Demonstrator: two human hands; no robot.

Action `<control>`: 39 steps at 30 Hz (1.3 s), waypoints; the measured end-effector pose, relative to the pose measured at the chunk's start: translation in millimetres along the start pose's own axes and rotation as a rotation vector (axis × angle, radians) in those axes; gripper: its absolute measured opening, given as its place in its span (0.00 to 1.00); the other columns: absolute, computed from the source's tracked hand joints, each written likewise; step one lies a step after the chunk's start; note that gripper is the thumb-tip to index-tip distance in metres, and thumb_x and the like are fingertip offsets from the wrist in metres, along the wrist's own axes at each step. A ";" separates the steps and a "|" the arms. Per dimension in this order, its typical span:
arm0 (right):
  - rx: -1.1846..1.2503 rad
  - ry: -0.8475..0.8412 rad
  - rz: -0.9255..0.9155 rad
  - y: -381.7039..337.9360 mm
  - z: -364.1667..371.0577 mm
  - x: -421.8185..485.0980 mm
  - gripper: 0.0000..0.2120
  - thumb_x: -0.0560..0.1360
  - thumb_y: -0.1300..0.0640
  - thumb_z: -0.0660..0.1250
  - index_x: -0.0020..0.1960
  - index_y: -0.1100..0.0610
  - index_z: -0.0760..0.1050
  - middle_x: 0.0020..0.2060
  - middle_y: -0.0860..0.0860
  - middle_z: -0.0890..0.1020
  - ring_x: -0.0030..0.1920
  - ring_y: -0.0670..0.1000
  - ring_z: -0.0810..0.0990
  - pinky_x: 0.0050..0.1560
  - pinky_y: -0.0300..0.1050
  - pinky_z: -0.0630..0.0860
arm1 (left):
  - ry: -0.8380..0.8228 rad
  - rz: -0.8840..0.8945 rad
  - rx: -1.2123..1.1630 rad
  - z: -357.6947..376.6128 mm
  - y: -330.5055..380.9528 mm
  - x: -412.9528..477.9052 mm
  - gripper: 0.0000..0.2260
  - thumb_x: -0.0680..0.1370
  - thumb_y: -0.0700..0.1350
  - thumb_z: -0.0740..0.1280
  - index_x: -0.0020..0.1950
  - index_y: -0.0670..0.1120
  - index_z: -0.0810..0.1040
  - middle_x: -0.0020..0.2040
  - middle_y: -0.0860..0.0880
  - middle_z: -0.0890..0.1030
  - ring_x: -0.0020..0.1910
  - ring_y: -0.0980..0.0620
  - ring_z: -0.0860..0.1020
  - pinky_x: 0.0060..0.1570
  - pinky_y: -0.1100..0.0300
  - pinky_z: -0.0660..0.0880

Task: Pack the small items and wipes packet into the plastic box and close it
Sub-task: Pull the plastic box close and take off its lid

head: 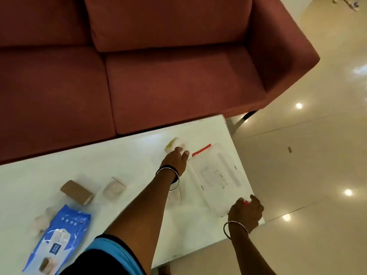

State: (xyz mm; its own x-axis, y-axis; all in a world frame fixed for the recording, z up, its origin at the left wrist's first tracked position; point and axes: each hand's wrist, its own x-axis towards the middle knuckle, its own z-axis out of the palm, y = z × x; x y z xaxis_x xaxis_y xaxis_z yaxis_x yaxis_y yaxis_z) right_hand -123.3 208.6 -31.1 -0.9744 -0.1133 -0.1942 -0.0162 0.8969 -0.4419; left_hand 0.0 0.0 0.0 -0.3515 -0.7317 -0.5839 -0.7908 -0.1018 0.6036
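From the head view, a clear plastic box (216, 175) lies on the white worktop (123, 155) near its right end, with a red clip (201, 150) on its far edge. Everything else is placed here against that box.

The left hand (175, 160) reaches out just left of the box's far corner, fingers curled down onto a small white and yellow item (174, 144) that sits beyond the box's left side; whether the fingers have actually closed on it cannot be told. The right hand (246, 212) is at the box's near end, fingers bent around the edge there, where a bit of red (246, 203) shows between them. Both wrists carry bangles.

Left of the box, past the left forearm, lies a small clear packet (114, 188), and further left a brown roll (77, 192) on its side. Well left of the box and nearer the person, the blue wipes packet (57, 238) lies flat, with a blurred pale item (40, 222) touching its left side. Another clear pouch (175, 196) lies just left of the box, partly under the forearm.

Beyond the worktop stands a dark red sofa (158, 66).
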 end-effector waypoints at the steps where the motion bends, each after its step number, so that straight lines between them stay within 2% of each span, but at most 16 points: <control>1: 0.038 -0.005 0.077 2.5 2.2 2.7 0.19 0.77 0.60 0.64 0.67 0.63 0.69 0.61 0.65 0.74 0.61 0.68 0.73 0.58 0.63 0.71 | -0.020 -0.013 -0.030 4.4 2.2 3.3 0.22 0.82 0.54 0.51 0.71 0.45 0.65 0.67 0.39 0.75 0.65 0.39 0.73 0.63 0.50 0.68; 4: 0.155 -0.057 0.250 12.9 14.7 11.5 0.21 0.79 0.56 0.62 0.68 0.65 0.68 0.63 0.66 0.75 0.62 0.67 0.75 0.61 0.61 0.72 | -0.088 -0.059 -0.146 17.6 5.4 15.3 0.24 0.82 0.57 0.49 0.73 0.47 0.64 0.69 0.40 0.72 0.67 0.40 0.70 0.67 0.49 0.66; 6: 0.190 -0.125 0.308 20.6 23.0 16.1 0.20 0.80 0.54 0.60 0.66 0.65 0.69 0.60 0.66 0.78 0.58 0.67 0.78 0.59 0.63 0.75 | -0.147 -0.096 -0.238 25.9 4.8 23.0 0.25 0.81 0.59 0.49 0.74 0.49 0.62 0.72 0.41 0.69 0.69 0.41 0.68 0.69 0.49 0.64; 10: 0.156 -0.168 0.314 27.1 27.9 18.2 0.17 0.80 0.53 0.58 0.64 0.63 0.72 0.52 0.65 0.82 0.56 0.67 0.78 0.57 0.56 0.73 | -0.212 -0.122 -0.306 34.3 0.7 29.0 0.25 0.80 0.61 0.47 0.74 0.53 0.63 0.74 0.45 0.67 0.71 0.45 0.66 0.68 0.53 0.60; 14: 0.159 -0.147 0.342 23.0 20.9 18.2 0.17 0.80 0.55 0.60 0.63 0.64 0.73 0.54 0.66 0.81 0.58 0.67 0.77 0.58 0.55 0.72 | -0.232 -0.152 -0.340 33.4 -7.1 25.3 0.23 0.80 0.60 0.50 0.73 0.53 0.65 0.74 0.47 0.67 0.72 0.46 0.65 0.70 0.53 0.59; 17: 0.184 -0.121 0.337 19.9 11.7 16.5 0.17 0.80 0.56 0.60 0.64 0.63 0.72 0.56 0.65 0.81 0.59 0.67 0.77 0.60 0.56 0.71 | -0.229 -0.158 -0.418 29.6 -16.2 11.8 0.21 0.80 0.58 0.54 0.69 0.51 0.70 0.70 0.45 0.71 0.68 0.44 0.69 0.70 0.47 0.64; 22: 0.266 -0.083 0.240 16.9 -6.0 3.4 0.15 0.80 0.56 0.60 0.65 0.59 0.73 0.57 0.61 0.81 0.57 0.63 0.78 0.61 0.55 0.72 | -0.143 -0.127 -0.598 17.3 -38.3 -31.3 0.13 0.80 0.55 0.58 0.60 0.55 0.75 0.64 0.48 0.77 0.62 0.45 0.75 0.63 0.45 0.72; 25: 0.315 -0.061 0.140 13.6 -16.3 -13.3 0.14 0.79 0.54 0.61 0.64 0.54 0.73 0.54 0.58 0.83 0.47 0.55 0.78 0.55 0.49 0.72 | -0.079 -0.122 -0.693 7.3 -61.1 -65.0 0.08 0.79 0.54 0.60 0.56 0.59 0.76 0.62 0.49 0.78 0.60 0.48 0.77 0.52 0.52 0.76; 28: 0.327 -0.096 0.024 10.6 -23.0 -36.1 0.13 0.79 0.54 0.62 0.63 0.53 0.74 0.51 0.56 0.84 0.44 0.53 0.79 0.54 0.48 0.75 | 0.025 -0.130 -0.700 -4.4 -90.6 -102.9 0.10 0.78 0.54 0.62 0.59 0.58 0.77 0.59 0.49 0.81 0.56 0.51 0.79 0.45 0.58 0.77; 30: 0.346 -0.157 -0.046 8.5 -24.3 -57.1 0.12 0.79 0.52 0.62 0.62 0.51 0.75 0.48 0.53 0.84 0.45 0.55 0.82 0.53 0.53 0.78 | 0.092 -0.147 -0.675 -12.3 -115.2 -129.0 0.11 0.76 0.57 0.63 0.58 0.59 0.78 0.53 0.51 0.83 0.53 0.48 0.81 0.47 0.52 0.79; 33: 0.357 -0.247 -0.155 5.4 -20.4 -89.1 0.10 0.80 0.53 0.63 0.60 0.49 0.76 0.44 0.49 0.83 0.43 0.51 0.82 0.50 0.50 0.78 | 0.174 -0.177 -0.620 -21.9 -154.7 -165.4 0.10 0.73 0.62 0.63 0.52 0.65 0.78 0.45 0.54 0.84 0.48 0.47 0.81 0.51 0.43 0.79; 36: 0.331 -0.337 -0.267 5.6 -10.2 -117.9 0.11 0.80 0.55 0.64 0.61 0.52 0.76 0.44 0.51 0.83 0.42 0.51 0.81 0.47 0.47 0.76 | 0.271 -0.238 -0.556 -25.6 -195.0 -195.8 0.07 0.73 0.64 0.61 0.47 0.69 0.77 0.43 0.53 0.84 0.45 0.49 0.82 0.50 0.43 0.79; 39: 0.295 -0.415 -0.339 5.1 2.2 -144.1 0.12 0.79 0.58 0.65 0.62 0.54 0.76 0.44 0.51 0.82 0.39 0.48 0.80 0.42 0.41 0.73 | 0.365 -0.306 -0.495 -27.1 -231.5 -218.7 0.08 0.72 0.65 0.60 0.46 0.67 0.77 0.40 0.50 0.83 0.43 0.47 0.82 0.47 0.42 0.79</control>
State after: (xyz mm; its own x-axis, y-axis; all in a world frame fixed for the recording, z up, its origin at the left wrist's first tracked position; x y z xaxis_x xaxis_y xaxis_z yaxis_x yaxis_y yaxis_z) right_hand 17.6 228.6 -7.3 -0.7562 -0.5822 -0.2986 -0.1898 0.6320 -0.7514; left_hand 273.5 165.4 2.7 0.1110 -0.7925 -0.5997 -0.4751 -0.5723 0.6684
